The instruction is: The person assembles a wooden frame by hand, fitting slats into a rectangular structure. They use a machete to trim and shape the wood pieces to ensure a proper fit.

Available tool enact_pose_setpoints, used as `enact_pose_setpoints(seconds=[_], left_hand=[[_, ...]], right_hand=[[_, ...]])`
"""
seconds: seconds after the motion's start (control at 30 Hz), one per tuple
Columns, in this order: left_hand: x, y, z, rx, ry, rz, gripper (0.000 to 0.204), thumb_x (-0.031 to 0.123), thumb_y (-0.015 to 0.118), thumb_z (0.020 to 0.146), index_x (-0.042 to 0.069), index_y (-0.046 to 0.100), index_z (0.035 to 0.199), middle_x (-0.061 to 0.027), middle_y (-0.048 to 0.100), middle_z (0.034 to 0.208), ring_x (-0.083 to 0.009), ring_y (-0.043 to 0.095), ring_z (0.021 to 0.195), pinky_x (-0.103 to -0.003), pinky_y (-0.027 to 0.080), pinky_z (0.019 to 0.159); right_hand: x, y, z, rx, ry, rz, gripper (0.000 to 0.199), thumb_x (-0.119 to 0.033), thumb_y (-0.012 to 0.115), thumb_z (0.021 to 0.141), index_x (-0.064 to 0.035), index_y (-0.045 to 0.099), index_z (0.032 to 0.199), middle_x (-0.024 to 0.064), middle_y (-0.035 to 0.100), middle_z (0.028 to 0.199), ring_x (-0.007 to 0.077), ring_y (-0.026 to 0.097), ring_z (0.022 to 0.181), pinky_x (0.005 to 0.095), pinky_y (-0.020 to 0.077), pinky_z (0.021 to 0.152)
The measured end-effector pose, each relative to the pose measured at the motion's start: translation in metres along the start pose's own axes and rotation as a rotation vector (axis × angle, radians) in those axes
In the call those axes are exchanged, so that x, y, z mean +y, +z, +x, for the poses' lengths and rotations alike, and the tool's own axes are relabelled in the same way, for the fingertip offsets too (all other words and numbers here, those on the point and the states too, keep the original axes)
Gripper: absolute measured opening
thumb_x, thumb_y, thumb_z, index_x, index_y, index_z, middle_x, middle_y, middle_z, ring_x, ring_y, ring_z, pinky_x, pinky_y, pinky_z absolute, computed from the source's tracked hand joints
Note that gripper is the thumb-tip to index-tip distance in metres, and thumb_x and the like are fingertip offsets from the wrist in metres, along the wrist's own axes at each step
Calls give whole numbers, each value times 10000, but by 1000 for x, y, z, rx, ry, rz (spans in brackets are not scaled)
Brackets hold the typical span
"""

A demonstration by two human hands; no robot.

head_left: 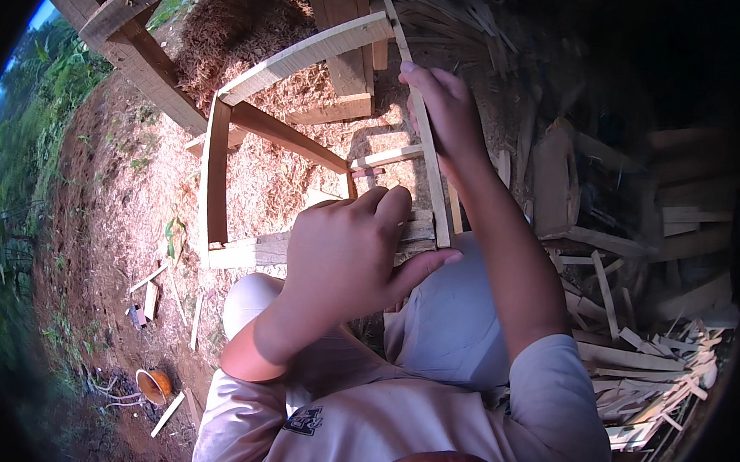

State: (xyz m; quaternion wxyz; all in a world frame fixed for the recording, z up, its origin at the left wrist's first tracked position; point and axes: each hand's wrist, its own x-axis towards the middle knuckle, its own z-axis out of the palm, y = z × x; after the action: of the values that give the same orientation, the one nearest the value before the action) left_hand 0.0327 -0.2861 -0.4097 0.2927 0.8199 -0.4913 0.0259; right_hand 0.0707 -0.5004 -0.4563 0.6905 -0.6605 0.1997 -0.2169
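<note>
An open, four-sided wooden frame point(312, 51) of pale bars stands in front of my knees. My left hand point(341, 238) curls over its near bar point(249, 253), close to the right corner. The thumb reaches out to the lower end of a thin wooden strip point(433, 172) that runs along the frame's right side. Higher up that same strip, my right hand point(449, 111) is closed around it, thumb on top and fingers mostly hidden behind. A darker upright bar point(216, 171) forms the left side.
Heavy timber beams point(142, 64) stand at the far left. Wood shavings point(238, 35) cover the ground under and beyond the frame. Offcuts and thin sticks point(653, 367) pile up at the right. An orange-brown pot point(154, 386) lies at the lower left, near loose sticks.
</note>
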Motion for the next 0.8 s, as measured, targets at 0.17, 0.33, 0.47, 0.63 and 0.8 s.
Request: enact_pose_setpoints(seconds=[0.17,0.33,0.47,0.63,0.8], left_hand=[[1,-2,-4,-8,5,23,637,678,763,842,84,534,808,-70,560,609,-286,605,487,-398,446,484],[1,-3,-9,-24,9,35,648,700,753,835,88,539,825,-77,583,621,-295,627,502,-399,455,485],[0,-4,-9,-33,44,29,655,704,682,890,60,560,869,-100,618,643,-304,655,509,-399,498,478],[-1,-4,-12,-18,79,12,668,701,644,920,39,564,886,-112,622,647,-311,661,511,-403,515,474],[0,-4,-13,1,53,32,653,701,730,853,73,550,824,-96,616,639,-305,649,517,-407,492,498]], right_hand=[[-5,2,-5,-5,-20,-6,373,-360,691,992,6,672,1055,-19,507,627,71,467,536,247,355,533],[-10,6,-11,-20,-72,4,382,-369,680,1000,8,670,1062,-15,517,635,72,467,532,245,359,532],[-12,6,-14,-16,-69,-18,387,-376,670,1007,6,668,1070,-13,522,637,71,464,530,246,355,529],[-17,7,-20,-12,-68,14,375,-372,659,1011,-2,668,1071,-9,517,622,72,458,521,251,339,525],[-17,8,-19,-17,-85,-13,372,-370,653,1013,-2,668,1069,-12,510,606,73,453,512,255,343,522]])
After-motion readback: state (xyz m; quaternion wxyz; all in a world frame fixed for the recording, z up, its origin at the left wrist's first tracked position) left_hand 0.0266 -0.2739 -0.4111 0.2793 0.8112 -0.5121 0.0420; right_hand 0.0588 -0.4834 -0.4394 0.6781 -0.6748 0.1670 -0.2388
